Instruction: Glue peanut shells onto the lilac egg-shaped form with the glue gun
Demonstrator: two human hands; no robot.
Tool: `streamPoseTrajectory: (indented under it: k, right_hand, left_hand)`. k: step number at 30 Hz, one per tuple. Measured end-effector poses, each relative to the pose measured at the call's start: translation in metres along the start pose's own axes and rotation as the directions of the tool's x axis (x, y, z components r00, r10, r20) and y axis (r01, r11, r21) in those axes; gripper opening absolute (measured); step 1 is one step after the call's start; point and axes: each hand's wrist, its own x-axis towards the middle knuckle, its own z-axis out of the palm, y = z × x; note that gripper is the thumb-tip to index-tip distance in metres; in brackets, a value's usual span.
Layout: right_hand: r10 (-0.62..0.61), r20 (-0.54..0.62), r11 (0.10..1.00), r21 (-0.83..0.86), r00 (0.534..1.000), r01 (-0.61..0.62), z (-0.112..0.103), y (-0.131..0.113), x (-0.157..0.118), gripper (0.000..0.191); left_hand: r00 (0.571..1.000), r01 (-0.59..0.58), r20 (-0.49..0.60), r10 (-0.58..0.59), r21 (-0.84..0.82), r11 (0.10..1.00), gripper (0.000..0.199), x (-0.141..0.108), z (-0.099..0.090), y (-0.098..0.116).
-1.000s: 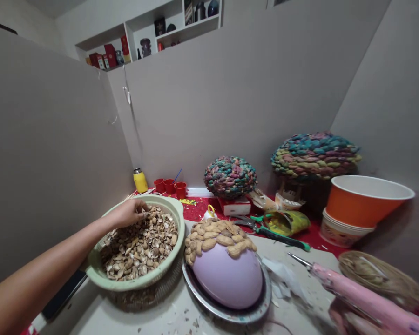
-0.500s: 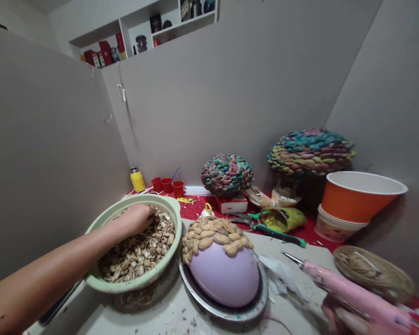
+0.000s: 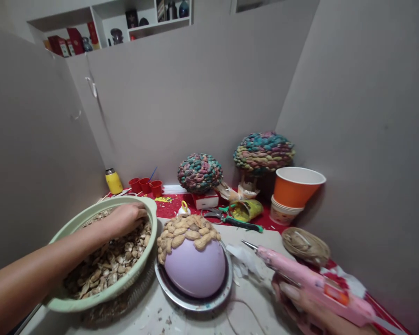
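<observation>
My left hand [image 3: 127, 218] reaches into a pale green colander [image 3: 153, 246], its fingers curled down at the far right of a heap of peanut shells [image 3: 117, 270]. Whatever its fingertips pinch is hidden. In my right hand [image 3: 293, 300] is a pink hot glue gun [image 3: 310, 281], its metal nozzle pointing up and left. Between the hands, a lilac balloon [image 3: 197, 270] rests in a shallow metal bowl [image 3: 226, 286]. Overlapping peanut shells [image 3: 181, 232] cover the balloon's top. The nozzle is apart from the balloon, to its right.
Behind the bowl lie green-handled pliers [image 3: 242, 224] and a tipped yellow-stained cup [image 3: 247, 210]. Two painted shell domes [image 3: 200, 172] stand farther back. An orange paper bucket [image 3: 293, 188] tops stacked bowls at right, near coiled twine [image 3: 305, 245]. Crumpled tissue [image 3: 246, 263] lies beside the bowl.
The view has swung right, so things sit farther left in it. More of my right hand and the glue gun shows. My left hand stays in the colander among the shells.
</observation>
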Motion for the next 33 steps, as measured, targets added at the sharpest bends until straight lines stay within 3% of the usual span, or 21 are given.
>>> streamPoseTrajectory:
  k: [5,9,13,16,17,19,22,25,33]
  right_hand:
    - [-0.042,-0.107,0.999,-0.025,0.993,0.039,0.004,0.000,-0.002,0.051]
    - [-0.066,-0.112,0.996,-0.061,0.991,0.059,0.006,0.005,-0.004,0.057]
    - [-0.060,-0.115,0.998,0.009,0.992,0.061,0.011,0.003,-0.005,0.051]
    - [-0.068,-0.134,0.996,0.040,0.989,0.074,0.013,-0.001,-0.006,0.065]
    - [-0.071,-0.133,0.996,0.037,0.989,0.077,0.014,-0.002,-0.007,0.067]
    - [-0.070,-0.129,0.997,0.021,0.989,0.073,0.014,-0.003,-0.008,0.065]
    - [-0.045,-0.115,0.999,-0.011,0.992,0.044,0.013,-0.006,-0.010,0.054]
    - [-0.034,-0.090,0.999,-0.024,0.995,0.032,0.011,-0.008,-0.011,0.047]
    - [-0.079,-0.072,0.997,-0.018,0.994,0.077,0.012,-0.008,-0.012,0.050]
  left_hand:
    - [0.992,0.108,-0.044,-0.121,-0.234,0.966,0.017,-0.005,-0.011,0.001]
    - [0.980,0.166,-0.026,-0.197,-0.435,0.885,0.023,-0.013,-0.021,0.013]
    - [0.977,0.188,0.030,-0.210,-0.572,0.798,0.025,-0.023,-0.024,0.048]
    - [0.981,0.180,0.075,-0.176,-0.680,0.711,0.022,-0.030,-0.020,0.083]
    - [0.987,0.152,0.055,-0.154,-0.661,0.734,0.021,-0.031,-0.018,0.094]
    - [0.993,0.023,-0.086,-0.080,-0.519,0.855,0.017,-0.032,-0.014,0.113]
    - [0.953,-0.198,-0.270,0.139,-0.206,0.958,0.019,-0.030,-0.006,0.129]
    - [0.899,-0.296,-0.335,0.284,0.016,0.955,0.024,-0.028,0.003,0.131]
    - [0.782,-0.339,-0.371,0.501,0.422,0.841,0.023,-0.035,0.019,0.125]
